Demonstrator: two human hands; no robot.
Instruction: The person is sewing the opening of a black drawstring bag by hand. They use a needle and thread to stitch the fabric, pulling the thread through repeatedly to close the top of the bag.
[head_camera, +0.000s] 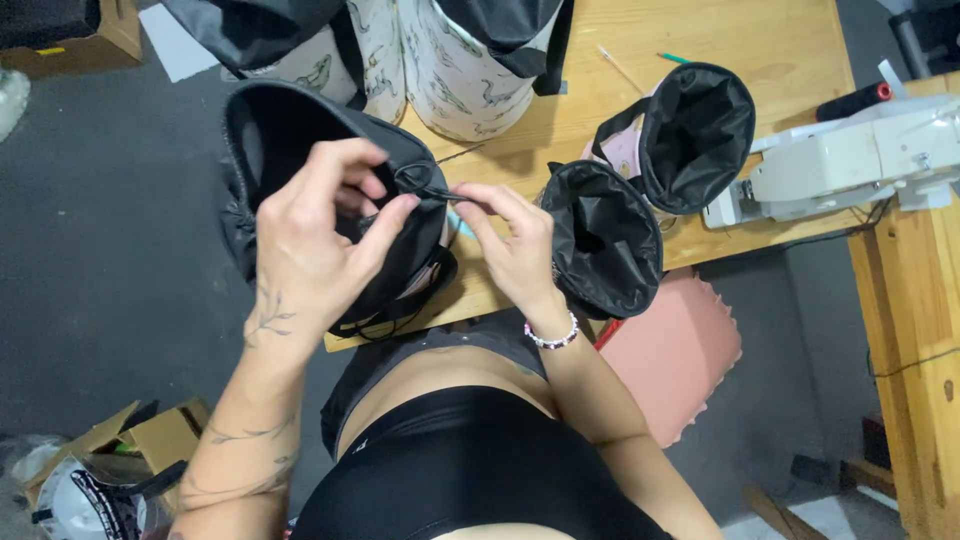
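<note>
Both hands pinching the drawstring at the rim of a black fabric pouch, held over the edge of the wooden table.

Left hand (305, 235) grips the open, black-lined fabric pouch (300, 140) at its rim, thumb and forefinger pressed on the thin black drawstring cord (440, 192). Right hand (515, 245) pinches the same cord just beside it, fingertips closed. Right of the pinch: two more open black-lined pouches (605, 240), one leaning on the other, on the light wooden table (780, 45). Beyond them, a white sewing machine (850, 160).
</note>
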